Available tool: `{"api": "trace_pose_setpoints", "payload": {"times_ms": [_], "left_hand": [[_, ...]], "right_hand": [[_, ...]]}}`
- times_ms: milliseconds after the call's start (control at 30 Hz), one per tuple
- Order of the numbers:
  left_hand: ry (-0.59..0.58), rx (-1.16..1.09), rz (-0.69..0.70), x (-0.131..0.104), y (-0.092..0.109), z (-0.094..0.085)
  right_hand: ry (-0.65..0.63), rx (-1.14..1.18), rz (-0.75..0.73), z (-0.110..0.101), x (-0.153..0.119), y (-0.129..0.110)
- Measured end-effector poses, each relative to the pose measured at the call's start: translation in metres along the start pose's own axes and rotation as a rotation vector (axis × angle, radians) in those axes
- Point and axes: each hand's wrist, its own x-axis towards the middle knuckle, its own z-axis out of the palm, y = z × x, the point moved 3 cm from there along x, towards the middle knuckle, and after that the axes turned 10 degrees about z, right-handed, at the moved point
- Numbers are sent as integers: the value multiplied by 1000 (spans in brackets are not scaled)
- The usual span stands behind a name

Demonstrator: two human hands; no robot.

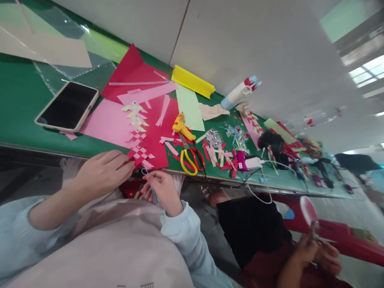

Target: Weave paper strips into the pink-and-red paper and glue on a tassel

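Note:
Near the table edge, my left hand has its fingers closed over the red end of a woven paper fish in red and pink; its thumb is hidden. My right hand is closed just beside it, pinching a thin white cord loop between thumb and forefinger. Farther back, more woven paper fish in pink and pale green form a row on red and pink sheets. A yellow glue gun and scissors with yellow and red handles lie to their right.
A phone lies at the left. Paper strips, a bag of small beads or eyes, a white bottle and a white charger with cable are to the right. Another person's hands work at lower right.

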Motion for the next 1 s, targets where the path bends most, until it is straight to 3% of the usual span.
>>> {"api": "trace_pose_setpoints", "payload": {"times_ms": [233, 633, 767, 1000], "left_hand": [[-37, 10, -35, -2, 4, 15], [7, -113, -12, 4, -6, 27], [-12, -228, -71, 7, -15, 32], [-165, -586, -196, 17, -43, 39]], "right_hand": [[0, -9, 21, -6, -7, 12], [18, -21, -37, -11, -18, -3], [37, -76, -65, -20, -18, -12], [77, -184, -143, -31, -15, -29]]}}
